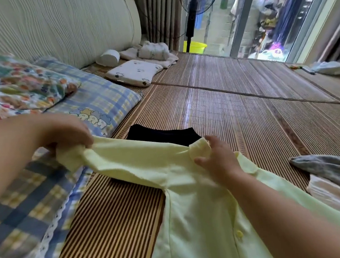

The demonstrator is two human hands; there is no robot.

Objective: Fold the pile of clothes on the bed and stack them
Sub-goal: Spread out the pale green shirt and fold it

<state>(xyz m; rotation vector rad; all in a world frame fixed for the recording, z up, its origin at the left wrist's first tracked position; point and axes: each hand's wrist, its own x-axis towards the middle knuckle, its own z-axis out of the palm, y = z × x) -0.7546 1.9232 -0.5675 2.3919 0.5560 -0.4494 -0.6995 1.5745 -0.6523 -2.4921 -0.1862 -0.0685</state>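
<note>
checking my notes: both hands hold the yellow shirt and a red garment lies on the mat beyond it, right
Not red: the head view shows the garment on the mat is black. The left hand and right hand do hold the yellow shirt.

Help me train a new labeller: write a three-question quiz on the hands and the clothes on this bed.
1. True or false: the left hand grips a sleeve of the pale yellow shirt.
2. What lies on the mat just beyond the shirt?
A. a black garment
B. a red towel
C. a pair of shoes
3. Short answer: which hand is nearer the grey garment?

Key: 1 true; 2 A; 3 the right hand.
</note>
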